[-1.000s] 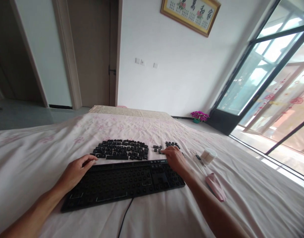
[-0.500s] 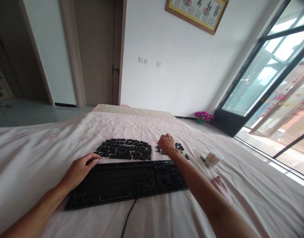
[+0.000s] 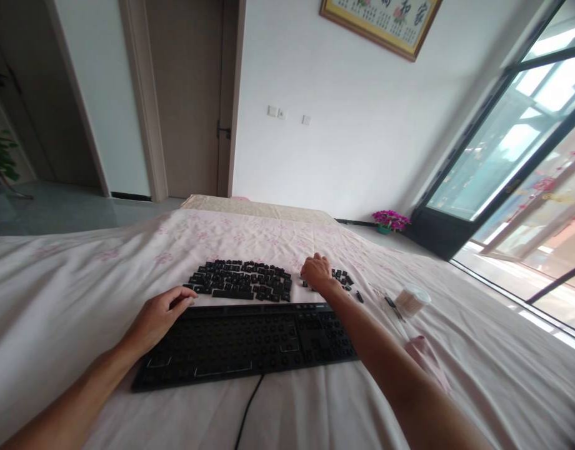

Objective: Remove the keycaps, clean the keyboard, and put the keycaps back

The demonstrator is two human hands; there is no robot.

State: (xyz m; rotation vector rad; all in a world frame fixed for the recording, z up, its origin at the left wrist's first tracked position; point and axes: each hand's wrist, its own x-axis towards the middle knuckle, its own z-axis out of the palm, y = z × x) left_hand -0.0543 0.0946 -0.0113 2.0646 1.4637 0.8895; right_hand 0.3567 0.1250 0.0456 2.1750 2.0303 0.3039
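A black keyboard (image 3: 231,344) with its keycaps off lies in front of me, its bare key posts showing. Behind it, many loose black keycaps (image 3: 240,278) are spread in rows on the sheet. My left hand (image 3: 168,306) is at the left end of these rows, thumb and fingertips pinched together beside the outer keycaps; whatever is between them is too small to make out. Over a smaller group of keycaps (image 3: 344,278) on the right, my right hand (image 3: 317,270) reaches down with bent fingers. Its fingertips are hidden behind the hand.
A pale flowered sheet (image 3: 142,256) with folds covers the surface. To the right are a tub of cotton swabs (image 3: 413,301), a thin dark-handled tool (image 3: 393,306) and a pink cloth (image 3: 427,359). The keyboard's cable (image 3: 247,409) runs toward me.
The whole view has shifted slightly, so everything sits a little further right. Both hands stay at the same places by the keycaps, with no clear change in grip.
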